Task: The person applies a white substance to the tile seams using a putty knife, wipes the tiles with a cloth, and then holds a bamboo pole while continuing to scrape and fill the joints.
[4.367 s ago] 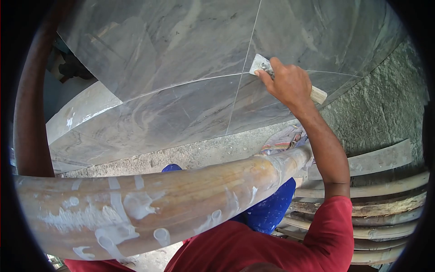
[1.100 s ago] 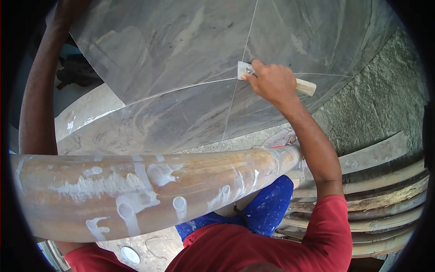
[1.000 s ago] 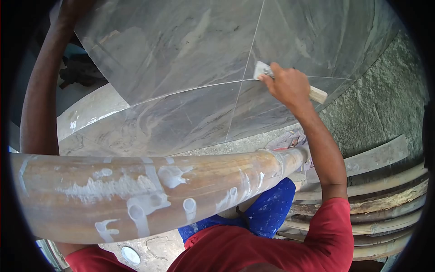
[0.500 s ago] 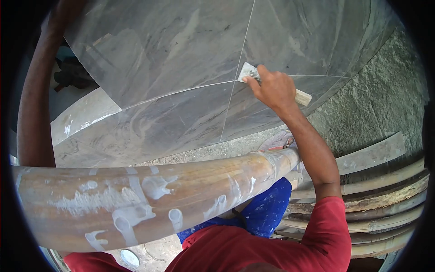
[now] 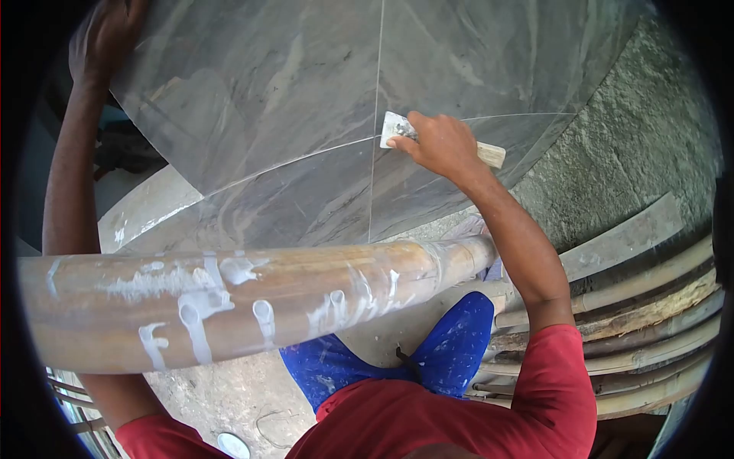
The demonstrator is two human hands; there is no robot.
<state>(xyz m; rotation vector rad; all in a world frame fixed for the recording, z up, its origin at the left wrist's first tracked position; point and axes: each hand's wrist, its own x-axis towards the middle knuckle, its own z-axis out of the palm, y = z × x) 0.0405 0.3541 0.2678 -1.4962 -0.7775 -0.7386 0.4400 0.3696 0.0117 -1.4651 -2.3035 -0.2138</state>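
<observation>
My right hand (image 5: 446, 144) is closed around a putty knife (image 5: 397, 130) with a pale wooden handle that sticks out behind the palm. Its whitish blade lies against the grey marbled tiles (image 5: 267, 92), right at the crossing of two thin light joint lines. At the upper left, my left hand (image 5: 105, 42) rests along the outer edge of the tiled surface, fingers stretched upward and partly cut off by the frame. The left forearm passes behind a thick bamboo pole (image 5: 252, 336) spotted with white smears.
The bamboo pole crosses between my body and the tiles. Rough grey cement (image 5: 612, 145) borders the tiles on the right. Several bamboo poles (image 5: 650, 333) and a flat board (image 5: 623, 239) lie at lower right. A round whitish container (image 5: 233, 445) stands below on the floor.
The view has shifted, with the pole now higher in frame and more of the left hand showing. The putty knife stays near the joint crossing in my right hand.
</observation>
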